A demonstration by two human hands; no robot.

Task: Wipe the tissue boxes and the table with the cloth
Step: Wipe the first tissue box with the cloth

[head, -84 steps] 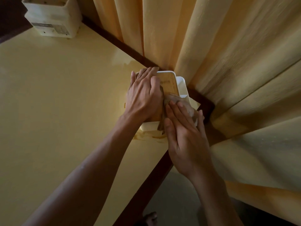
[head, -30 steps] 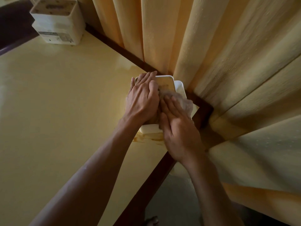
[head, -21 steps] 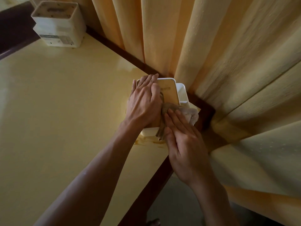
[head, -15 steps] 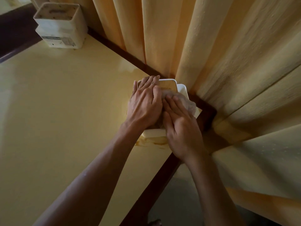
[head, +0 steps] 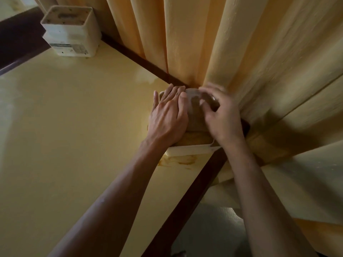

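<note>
A white tissue box with a wooden lid (head: 193, 140) stands at the right corner of the yellow table (head: 74, 136), against the curtain. My left hand (head: 168, 117) lies flat on the left part of its lid, fingers straight. My right hand (head: 220, 115) is on the box's far right side, its fingers curled round a grey-brown cloth (head: 194, 108) spread over the lid; the fingertips are blurred. A second white tissue box (head: 69, 32) stands at the table's far left corner.
Yellow curtains (head: 241, 52) hang right behind the table and touch the near box. A dark wooden rim (head: 200, 186) edges the table. A brownish stain (head: 176, 161) marks the tabletop just in front of the near box. Grey floor (head: 209, 229) shows lower right.
My right hand has slid with the cloth from the near part of the lid to the box's far right edge. My left hand has stayed on the lid.
</note>
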